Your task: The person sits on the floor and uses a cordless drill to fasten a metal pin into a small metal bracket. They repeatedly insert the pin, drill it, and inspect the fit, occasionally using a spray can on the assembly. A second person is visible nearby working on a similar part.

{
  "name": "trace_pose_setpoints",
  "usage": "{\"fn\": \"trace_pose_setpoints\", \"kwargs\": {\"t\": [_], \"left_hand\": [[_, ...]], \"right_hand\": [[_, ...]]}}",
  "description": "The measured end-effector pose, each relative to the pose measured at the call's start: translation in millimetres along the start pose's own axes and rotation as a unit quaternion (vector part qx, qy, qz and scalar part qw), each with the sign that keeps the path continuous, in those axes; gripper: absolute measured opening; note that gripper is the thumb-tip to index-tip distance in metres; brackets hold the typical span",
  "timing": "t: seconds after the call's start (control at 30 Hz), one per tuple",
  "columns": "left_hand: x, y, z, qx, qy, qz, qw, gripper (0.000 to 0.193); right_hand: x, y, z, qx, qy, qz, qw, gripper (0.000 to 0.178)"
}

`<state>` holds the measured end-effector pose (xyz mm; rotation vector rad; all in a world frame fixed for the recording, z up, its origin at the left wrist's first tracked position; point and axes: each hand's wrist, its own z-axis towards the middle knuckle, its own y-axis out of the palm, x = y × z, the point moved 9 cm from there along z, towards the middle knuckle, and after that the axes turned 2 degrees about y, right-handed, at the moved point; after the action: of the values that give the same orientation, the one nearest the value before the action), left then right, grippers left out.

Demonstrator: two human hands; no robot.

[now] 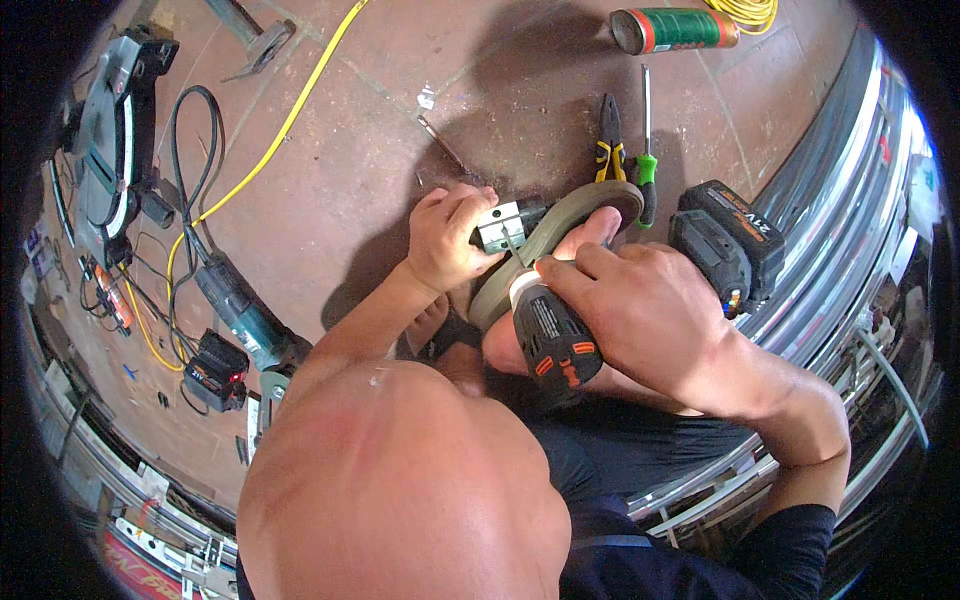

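Note:
My left hand [445,235] grips a small silver metal bracket [505,228] with holes in it, its fingers closed round the left end. A dark piece sits at the bracket's far end. My right hand [645,305] is wrapped round a black and orange cordless drill [557,335]; its grip is hidden under the palm. From the drill's lit nose a thin bit [512,248] points at the bracket and appears to meet its face; exact contact is too small to tell. Beside both, a foot in a thick-soled slipper [552,235] stands close to the work.
Pliers [608,145], a green-handled screwdriver [647,160], a loose drill battery [728,245] and a spray can [675,30] lie ahead and right. Long metal profiles [830,200] line the right. An angle grinder [245,315], a charger [215,372], a saw [112,140] and a yellow cord [283,130] occupy the left.

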<state>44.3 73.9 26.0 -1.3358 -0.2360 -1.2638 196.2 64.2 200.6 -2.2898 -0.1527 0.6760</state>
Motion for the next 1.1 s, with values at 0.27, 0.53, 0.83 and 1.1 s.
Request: {"fn": "trace_pose_setpoints", "kwargs": {"t": [0.27, 0.53, 0.83, 1.1], "left_hand": [[-2, -3, -1, -0.006, -0.009, 0.003, 1.0, 0.076], [-4, -1, -3, -0.005, -0.017, 0.009, 1.0, 0.081], [-5, 0, -4, -0.009, -0.043, 0.002, 0.999, 0.071], [0, -5, -1, 0.011, -0.019, -0.012, 1.0, 0.07]], "right_hand": [[-4, -21, 14, 0.014, -0.027, 0.002, 1.0, 0.056], [-5, -24, 36, -0.038, -0.038, -0.034, 0.998, 0.047], [-16, -20, 48, -0.09, -0.04, -0.063, 0.993, 0.023], [-26, -15, 52, -0.18, -0.047, -0.166, 0.968, 0.023]]}}
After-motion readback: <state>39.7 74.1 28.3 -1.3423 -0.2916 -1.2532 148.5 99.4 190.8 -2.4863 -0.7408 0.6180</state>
